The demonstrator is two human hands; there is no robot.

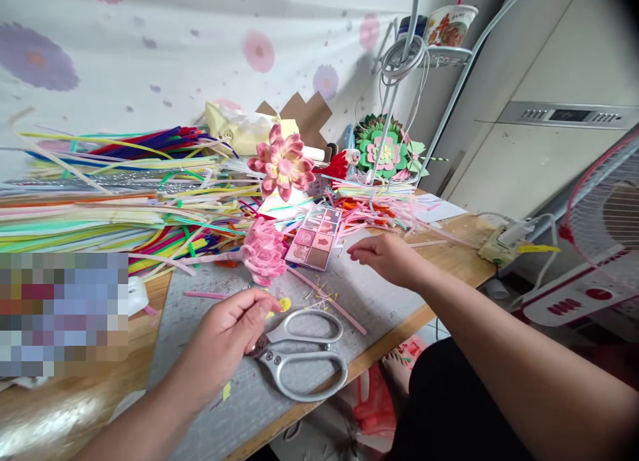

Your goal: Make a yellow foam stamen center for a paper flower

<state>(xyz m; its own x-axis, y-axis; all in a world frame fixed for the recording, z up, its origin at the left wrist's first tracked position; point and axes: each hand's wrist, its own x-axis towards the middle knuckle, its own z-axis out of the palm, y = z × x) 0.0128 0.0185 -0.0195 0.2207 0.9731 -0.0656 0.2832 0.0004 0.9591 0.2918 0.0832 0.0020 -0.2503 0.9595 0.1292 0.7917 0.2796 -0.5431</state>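
My left hand (pixel 232 328) is closed, thumb against forefinger, beside a small yellow disc (pixel 284 305). Whatever its fingertips hold is too small to make out. Silver scissors (pixel 276 362) lie just right of it, their blades hidden behind that hand. Over the mat's right part, my right hand (pixel 382 258) has its fingers pinched together; anything in them cannot be made out. Between the hands are an eyeshadow palette (pixel 318 238), thin yellow-tipped stamens (pixel 322 295) and a pink pipe cleaner (pixel 347 312). A fluffy pink pipe-cleaner flower (pixel 264 251) lies beyond my left hand.
Bundles of coloured pipe cleaners (pixel 100 211) cover the table's back left. A pink open-petalled flower (pixel 283 167) stands behind the palette. At right are a power strip (pixel 504 241) and a fan (pixel 589 281). A grey cutting mat (pixel 200 368) reaches the table's front edge.
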